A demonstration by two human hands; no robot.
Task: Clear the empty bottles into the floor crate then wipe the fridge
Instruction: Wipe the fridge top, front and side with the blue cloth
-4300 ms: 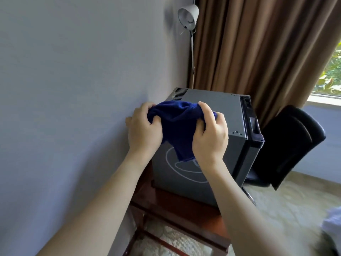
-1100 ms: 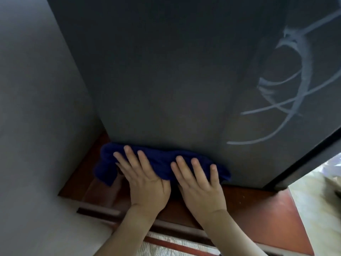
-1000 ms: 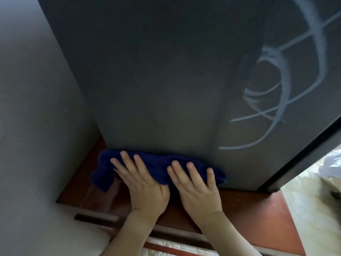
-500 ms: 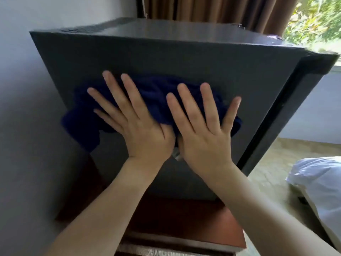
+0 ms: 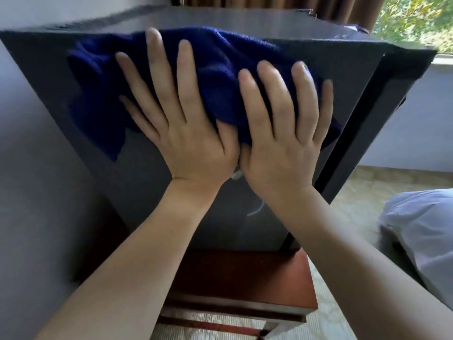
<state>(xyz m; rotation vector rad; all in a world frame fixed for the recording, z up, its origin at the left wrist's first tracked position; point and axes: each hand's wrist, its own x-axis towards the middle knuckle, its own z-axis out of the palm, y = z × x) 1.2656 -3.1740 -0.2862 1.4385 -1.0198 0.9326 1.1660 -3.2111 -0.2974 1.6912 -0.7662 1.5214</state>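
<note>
A dark grey mini fridge (image 5: pixel 152 182) is seen filling the centre of the frame, set on a reddish-brown wooden table (image 5: pixel 245 283) and standing just beside a pale grey wall (image 5: pixel 31 192) on the left. Its near side panel is turned toward the camera, and its black door edge (image 5: pixel 355 133) is seen at the right. A faint white curved mark (image 5: pixel 256 211) is visible low on the panel, partly hidden by the right forearm. Brown curtains (image 5: pixel 269 2) are hung at the far side, behind the fridge, and green foliage is glimpsed through a window (image 5: pixel 416 20) at the far right. White bedding (image 5: pixel 421 229) is seen at the right edge, above a pale patterned floor (image 5: pixel 362 195).

A dark blue cloth (image 5: pixel 220 77) is spread, bunched and creased, across the upper part of the side panel, its top fold lying at the fridge's upper edge and a loose corner left hanging at the lower left.

The cloth is pressed flat against the panel by both hands. The left hand (image 5: pixel 181 133) is laid on the cloth's middle with fingers straight and fanned, pointing upward. The right hand (image 5: pixel 282 136) is placed just beside it, the two touching at the thumbs, with fingers extended over the cloth's right end near the door edge. Nothing is gripped by either hand; the cloth is only pushed under flat palms and fingers.
</note>
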